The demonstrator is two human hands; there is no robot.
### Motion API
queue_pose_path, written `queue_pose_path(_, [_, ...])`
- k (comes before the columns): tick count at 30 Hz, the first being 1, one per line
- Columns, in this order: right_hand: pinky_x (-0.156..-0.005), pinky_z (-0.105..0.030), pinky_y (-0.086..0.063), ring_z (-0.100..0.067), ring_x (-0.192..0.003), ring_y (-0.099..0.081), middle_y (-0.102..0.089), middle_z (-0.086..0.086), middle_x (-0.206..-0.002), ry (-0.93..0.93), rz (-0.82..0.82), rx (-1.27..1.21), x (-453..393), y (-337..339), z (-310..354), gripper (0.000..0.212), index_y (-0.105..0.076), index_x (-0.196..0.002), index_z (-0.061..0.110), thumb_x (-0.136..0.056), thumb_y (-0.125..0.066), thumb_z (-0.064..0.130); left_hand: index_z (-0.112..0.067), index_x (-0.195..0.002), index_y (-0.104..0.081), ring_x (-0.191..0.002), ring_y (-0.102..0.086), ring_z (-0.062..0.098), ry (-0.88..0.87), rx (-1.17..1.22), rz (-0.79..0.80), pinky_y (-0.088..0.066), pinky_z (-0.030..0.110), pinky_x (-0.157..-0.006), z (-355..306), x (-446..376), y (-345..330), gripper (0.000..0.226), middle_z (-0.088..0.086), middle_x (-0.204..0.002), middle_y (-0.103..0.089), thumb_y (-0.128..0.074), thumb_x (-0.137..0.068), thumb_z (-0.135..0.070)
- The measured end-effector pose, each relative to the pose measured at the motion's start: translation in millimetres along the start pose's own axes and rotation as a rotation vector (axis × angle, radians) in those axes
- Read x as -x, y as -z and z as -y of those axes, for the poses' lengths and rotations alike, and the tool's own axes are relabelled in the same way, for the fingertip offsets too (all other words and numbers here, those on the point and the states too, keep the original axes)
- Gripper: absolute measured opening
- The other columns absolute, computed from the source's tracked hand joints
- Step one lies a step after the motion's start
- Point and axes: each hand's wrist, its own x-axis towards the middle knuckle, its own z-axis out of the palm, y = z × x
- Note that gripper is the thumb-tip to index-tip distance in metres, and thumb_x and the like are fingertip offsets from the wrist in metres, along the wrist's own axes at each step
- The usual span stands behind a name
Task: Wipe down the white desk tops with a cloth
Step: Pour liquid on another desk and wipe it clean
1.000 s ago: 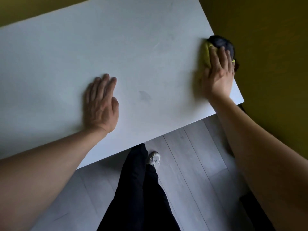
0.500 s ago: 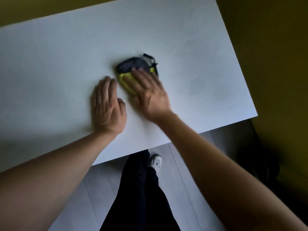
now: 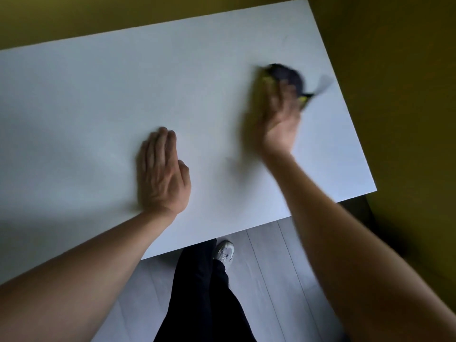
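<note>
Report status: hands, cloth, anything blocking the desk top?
Left hand flat on white desk top. Right hand presses cloth near right edge, motion-blurred. No obstruction visible.

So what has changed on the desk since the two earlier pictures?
The right hand swept the cloth from the right edge to the middle, and now back toward the right, blurred. The left hand stayed flat on the white desk top.

Your left hand [image 3: 162, 172] is lying flat on the desk top [image 3: 98, 99], near its front edge, approx. mid-width. Your right hand [image 3: 280, 122] is pressing on the cloth [image 3: 287, 75] further back & to the right, near the desk's right edge. Your leg [image 3: 204, 292] & shoe [image 3: 225, 250] are standing on the floor [image 3: 266, 280] just before the desk.
</note>
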Motion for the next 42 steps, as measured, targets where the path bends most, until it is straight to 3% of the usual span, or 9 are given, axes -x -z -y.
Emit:
queue_pose_path(4, [-0.121, -0.047, -0.027, -0.029, -0.146, -0.038, -0.045, -0.01, -0.155, 0.431, 0.244, -0.111, 43.4, -14.6, 99.3, 0.056, -0.052, -0.147, 0.023, -0.093, -0.05, 0.039, -0.005, -0.155, -0.04, -0.15, -0.035, 0.036, 0.01, 0.002, -0.01, -0.025, 0.05, -0.125, -0.7, 0.5, 2.9, 0.061, 0.014, -0.163, -0.038, -0.037, -0.096, -0.021])
queue_pose_path(7, [-0.122, -0.044, -0.027, -0.026, -0.146, -0.038, -0.046, -0.008, -0.155, 0.569, 0.296, -0.108, 25.2, -15.0, 74.9, 0.055, -0.052, -0.148, 0.025, -0.096, -0.048, 0.042, -0.005, -0.14, -0.052, -0.132, -0.049, 0.04, -0.011, 0.009, -0.027, -0.034, 0.05, -0.11, -0.4, -15.5, 9.5, 0.054, 0.018, -0.149, -0.05, -0.043, -0.089, -0.02])
queue_pose_path(13, [-0.122, -0.048, -0.026, -0.032, -0.15, -0.03, -0.037, -0.01, -0.16, 0.058, 0.158, 0.016, -65.8, 10.4, -49.8, 0.063, -0.043, -0.153, 0.025, -0.092, -0.042, 0.042, -0.008, -0.146, -0.049, -0.141, -0.042, 0.04, -0.081, 0.035, 0.024, -0.033, 0.051, -0.114, -2.9, -93.7, 2.6, 0.058, 0.017, -0.16, -0.04, -0.042, -0.091, -0.024])
queue_pose_path(17, [-0.124, -0.047, -0.018, -0.029, -0.152, -0.024, -0.031, -0.009, -0.163, -0.193, 0.087, 0.107, -73.3, -1.7, -38.2, 0.063, -0.039, -0.155, 0.025, -0.093, -0.039, 0.035, -0.007, -0.153, -0.042, -0.149, -0.033, 0.041, -0.023, 0.063, 0.037, -0.024, 0.053, -0.122, -9.1, -138.9, -6.2, 0.064, 0.016, -0.165, -0.033, -0.036, -0.093, -0.026])
queue_pose_path(21, [-0.114, -0.05, -0.037, -0.038, -0.138, -0.047, -0.053, -0.019, -0.147, 0.197, 0.051, -0.034, -63.2, -38.8, 27.2, 0.058, -0.058, -0.142, 0.016, -0.086, -0.056, 0.027, -0.007, -0.155, -0.04, -0.153, -0.03, 0.037, -0.041, 0.042, 0.002, -0.017, 0.049, -0.128, -9.3, -147.3, -16.7, 0.066, 0.014, -0.166, -0.035, -0.027, -0.095, -0.031])
queue_pose_path(26, [-0.122, -0.04, -0.024, -0.023, -0.147, -0.036, -0.045, -0.003, -0.156, 0.532, 0.276, -0.065, -73.9, -59.2, 95.7, 0.055, -0.052, -0.147, 0.032, -0.095, -0.039, 0.047, -0.007, -0.154, -0.042, -0.153, -0.032, 0.034, -0.061, 0.034, -0.024, -0.018, 0.047, -0.129, -4.2, -146.4, -19.3, 0.062, 0.014, -0.165, -0.037, -0.034, -0.097, -0.028])
queue_pose_path(30, [-0.115, -0.04, -0.037, -0.032, -0.139, -0.047, -0.053, -0.011, -0.148, 0.305, 0.103, -0.08, -135.5, -50.4, 8.1, 0.055, -0.06, -0.141, 0.026, -0.088, -0.052, 0.039, -0.008, -0.157, -0.039, -0.155, -0.03, 0.033, -0.053, 0.028, -0.01, -0.017, 0.047, -0.129, -6.1, -147.8, -18.5, 0.061, 0.012, -0.167, -0.034, -0.032, -0.099, -0.027])
queue_pose_path(36, [-0.124, -0.043, -0.02, -0.026, -0.153, -0.022, -0.03, -0.005, -0.164, -0.156, 0.13, 0.103, -172.2, -15.7, -60.3, 0.062, -0.037, -0.155, 0.033, -0.094, -0.031, 0.037, -0.009, -0.158, -0.037, -0.156, -0.027, 0.033, -0.031, 0.005, -0.007, -0.016, 0.048, -0.129, -11.3, -148.8, -19.5, 0.06, 0.011, -0.168, -0.032, -0.031, -0.101, -0.027])
queue_pose_path(42, [-0.113, -0.049, -0.038, -0.039, -0.137, -0.048, -0.054, -0.018, -0.146, 0.247, 0.136, -0.085, -132.8, -74.7, 64.7, 0.06, -0.062, -0.139, 0.016, -0.086, -0.041, 0.036, -0.008, -0.158, -0.038, -0.155, -0.029, 0.033, -0.031, -0.008, -0.013, -0.017, 0.048, -0.129, -11.9, -148.1, -18.7, 0.06, 0.011, -0.167, -0.033, -0.032, -0.1, -0.026])
